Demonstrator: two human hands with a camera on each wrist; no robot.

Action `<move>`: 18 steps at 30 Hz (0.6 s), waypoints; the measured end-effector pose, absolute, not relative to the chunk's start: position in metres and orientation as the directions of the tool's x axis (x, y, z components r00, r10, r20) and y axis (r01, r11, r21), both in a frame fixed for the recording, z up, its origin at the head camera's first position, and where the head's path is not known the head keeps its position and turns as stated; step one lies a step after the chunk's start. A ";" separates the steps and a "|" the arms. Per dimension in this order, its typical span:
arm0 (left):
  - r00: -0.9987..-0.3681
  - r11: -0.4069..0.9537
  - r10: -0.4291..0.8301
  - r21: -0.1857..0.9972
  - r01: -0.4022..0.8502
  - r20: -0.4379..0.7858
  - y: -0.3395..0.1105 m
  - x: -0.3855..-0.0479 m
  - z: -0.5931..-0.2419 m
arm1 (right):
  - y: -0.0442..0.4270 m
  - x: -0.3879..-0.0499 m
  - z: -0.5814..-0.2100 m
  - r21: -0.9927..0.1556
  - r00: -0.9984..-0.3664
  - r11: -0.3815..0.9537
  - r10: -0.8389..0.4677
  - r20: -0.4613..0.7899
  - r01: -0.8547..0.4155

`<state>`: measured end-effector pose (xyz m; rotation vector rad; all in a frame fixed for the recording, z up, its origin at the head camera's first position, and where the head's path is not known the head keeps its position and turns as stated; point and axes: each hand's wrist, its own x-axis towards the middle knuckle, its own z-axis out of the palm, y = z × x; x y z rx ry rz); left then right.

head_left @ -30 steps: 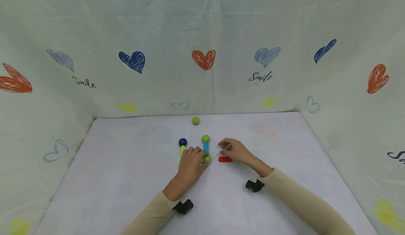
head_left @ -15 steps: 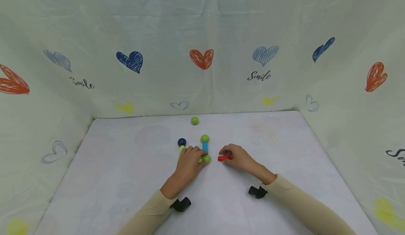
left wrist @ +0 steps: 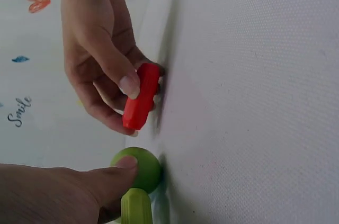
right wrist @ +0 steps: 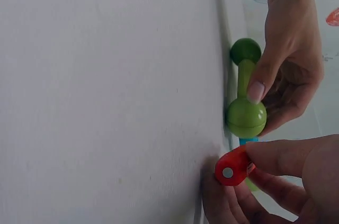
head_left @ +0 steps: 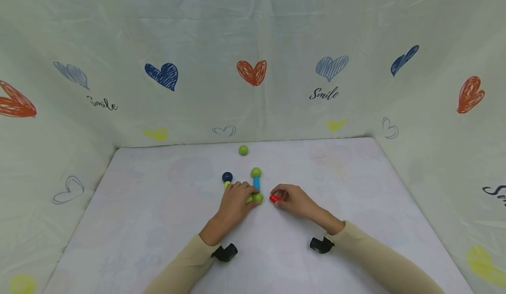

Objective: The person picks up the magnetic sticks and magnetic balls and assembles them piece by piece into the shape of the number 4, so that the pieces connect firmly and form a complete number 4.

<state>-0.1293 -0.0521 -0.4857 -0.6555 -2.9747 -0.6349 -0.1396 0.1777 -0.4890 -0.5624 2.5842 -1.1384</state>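
My left hand [head_left: 234, 204] pinches a light green ball [right wrist: 247, 118] at the near right corner of a magnetic ball-and-rod build on the table. From that ball a yellow-green rod [right wrist: 245, 78] runs left to a darker green ball [right wrist: 246, 52]. A blue rod [head_left: 256, 183] leads away to another green ball [head_left: 256, 172]. On the left side stands a navy ball [head_left: 227, 177] on a yellow-green rod, partly hidden by the hand. Just right of the corner ball, my right hand [head_left: 297, 201] holds a red magnetic rod [left wrist: 141, 97] between thumb and fingers, apart from the ball.
A loose green ball [head_left: 243, 150] lies near the back edge of the white table [head_left: 166, 223]. Behind and at both sides hangs a pale cloth [head_left: 205, 43] printed with hearts. Each wrist carries a small black camera [head_left: 225, 253].
My right hand has closed its fingers on the red rod, picked it up and tilted it, shifting it slightly left toward the corner ball. The left hand has kept its hold.
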 end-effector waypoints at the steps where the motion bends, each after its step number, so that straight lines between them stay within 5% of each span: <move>1: -0.911 0.827 0.398 0.386 0.408 0.111 -0.052 -0.130 -0.486 | 0.176 -0.138 -0.489 -0.762 -0.889 0.605 -0.449 -0.088 -0.231; 18: -0.907 0.822 0.416 0.403 0.403 0.059 -0.055 -0.135 -0.484 | 0.155 -0.114 -0.493 -0.922 -0.885 0.388 -0.435 -0.164 -0.020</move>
